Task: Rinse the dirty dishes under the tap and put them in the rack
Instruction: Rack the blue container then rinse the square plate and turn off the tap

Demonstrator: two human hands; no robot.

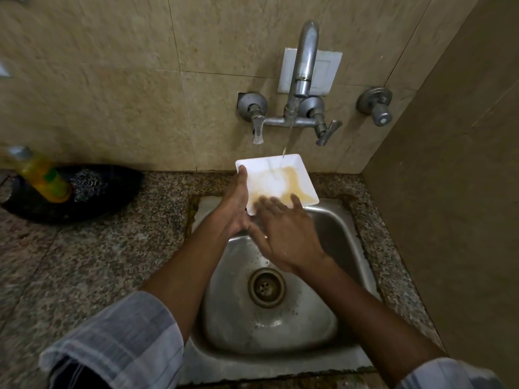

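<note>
A white square plate (292, 168) smeared with yellow-brown sauce is held over the back of the steel sink (337, 237). A thin stream of water from the tap (304, 66) falls onto its middle. My left hand (236, 203) grips the plate's left edge, thumb on the rim. My right hand (283, 231) lies on the plate's near part with straight fingers touching the smeared face.
A dark bowl (92, 209) on the granite counter at the left holds a yellow soap bottle (45, 175) and a steel scrubber (88, 183). Tap handles (327, 133) stick out from the tiled wall. A brown side wall (449, 192) closes the right. No rack is in view.
</note>
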